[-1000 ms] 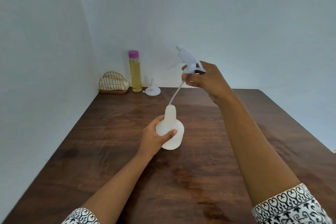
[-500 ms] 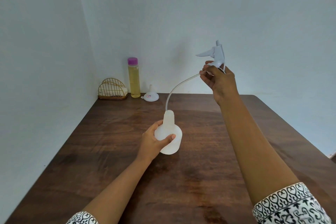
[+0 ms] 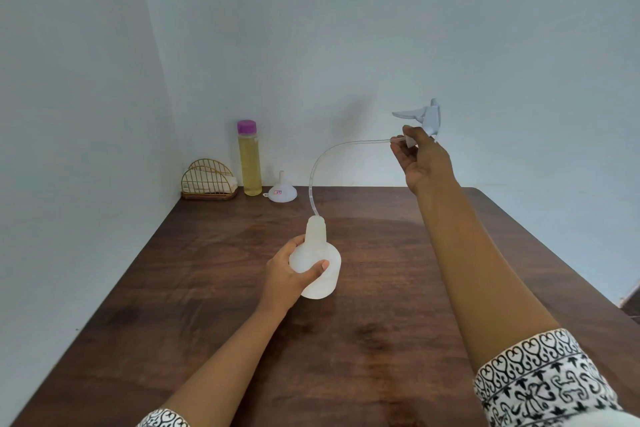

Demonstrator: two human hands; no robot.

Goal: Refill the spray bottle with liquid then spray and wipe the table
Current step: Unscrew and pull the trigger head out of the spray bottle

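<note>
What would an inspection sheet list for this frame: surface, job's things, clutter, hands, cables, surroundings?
Surface: dark wooden table, grain visible.
Job's things: white spray bottle upright; spray head off it, dip tube curving down into the neck; yellow liquid bottle with purple cap and upturned funnel at the back edge.
Clutter: wire holder with folded cloth, back left corner.
Hands: left hand grips the white spray bottle; right hand holds the spray head aloft.
Cables: nothing seen.
Surroundings: pale walls meeting in a corner.

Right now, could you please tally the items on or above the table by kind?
Bottles: 2 (spray bottle, yellow-liquid bottle)
Spray head with tube: 1
Funnel: 1
Wire holder: 1
Total: 5
</note>
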